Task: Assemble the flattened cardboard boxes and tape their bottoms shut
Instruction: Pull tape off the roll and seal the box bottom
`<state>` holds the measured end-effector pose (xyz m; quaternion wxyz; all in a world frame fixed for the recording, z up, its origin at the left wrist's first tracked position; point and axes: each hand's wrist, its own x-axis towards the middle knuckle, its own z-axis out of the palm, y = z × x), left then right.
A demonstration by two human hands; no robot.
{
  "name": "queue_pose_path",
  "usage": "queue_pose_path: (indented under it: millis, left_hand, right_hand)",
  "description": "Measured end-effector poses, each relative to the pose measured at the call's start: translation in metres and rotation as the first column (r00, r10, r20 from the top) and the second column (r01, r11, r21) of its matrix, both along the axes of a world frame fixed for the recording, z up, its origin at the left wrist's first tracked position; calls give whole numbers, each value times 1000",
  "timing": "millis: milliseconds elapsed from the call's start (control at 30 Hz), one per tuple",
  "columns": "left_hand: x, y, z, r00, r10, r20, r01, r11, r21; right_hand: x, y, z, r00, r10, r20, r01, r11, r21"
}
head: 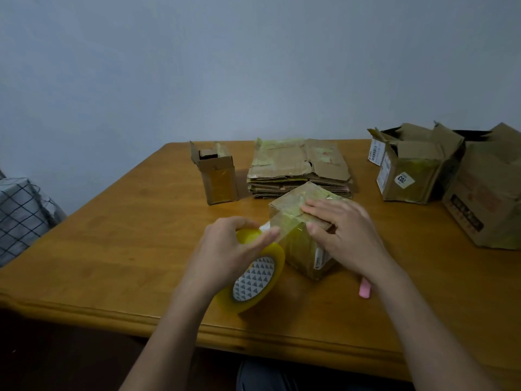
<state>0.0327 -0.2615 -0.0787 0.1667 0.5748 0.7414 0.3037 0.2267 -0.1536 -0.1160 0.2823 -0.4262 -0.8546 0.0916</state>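
Observation:
A small cardboard box (303, 246) stands on the wooden table (118, 249) in front of me, closed flaps facing up. My right hand (342, 235) lies flat on its top, fingers straight, pressing the flaps and a strip of clear tape down. My left hand (228, 255) grips a yellowish roll of clear tape (258, 280) just left of the box. A stretch of tape runs from the roll up onto the box top. A stack of flattened cardboard boxes (298, 167) lies behind it.
A narrow open box (218, 176) stands at the back left of the stack. Open assembled boxes (411, 167) and a larger box (487, 193) crowd the right side. A pink object (365, 289) lies under my right wrist. A checked cloth (19, 218) sits at far left.

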Motion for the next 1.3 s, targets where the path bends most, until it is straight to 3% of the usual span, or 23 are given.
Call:
queue_pose_path:
  millis: [133, 300, 600, 700, 833, 1000, 1100, 1167, 1233, 1300]
  left_hand:
    - [-3, 16, 13, 1000, 18, 20, -16, 997, -71]
    - [-3, 25, 22, 970, 1, 241, 65, 962, -266]
    - [2, 25, 21, 999, 52, 15, -45, 948, -315]
    - [3, 28, 21, 999, 38, 19, -31, 955, -296]
    - [5, 36, 21, 998, 44, 44, -30, 956, -293]
    - [10, 51, 17, 997, 60, -48, -72, 946, -317]
    - [12, 54, 17, 997, 70, -45, -80, 942, -326]
    - [12, 54, 16, 996, 80, -45, -91, 943, -321]
    - [12, 54, 15, 995, 85, -52, -97, 945, -312]
    - [13, 55, 15, 994, 91, -61, -105, 945, -308]
  right_hand:
    - [-13, -7, 5, 994, -101, -43, 100, 995, -27]
    - [-34, -17, 1, 956, -293, -12, 293, 956, -10]
    - [-33, -12, 1, 960, -258, -110, 258, 966, -14]
    - [-33, -9, 1, 958, -261, -120, 259, 965, -27]
    - [-37, -9, -1, 956, -292, -23, 292, 957, -2]
    - [-39, -6, -5, 957, -284, -63, 286, 958, 25]
    - [-31, -7, -1, 979, -199, -39, 200, 980, -3]
    - [-14, -9, 4, 984, -62, -168, 40, 991, -128]
    - [12, -14, 9, 895, -38, -445, -47, 983, -178]
    - [41, -14, 3, 864, -136, -484, 100, 990, -100]
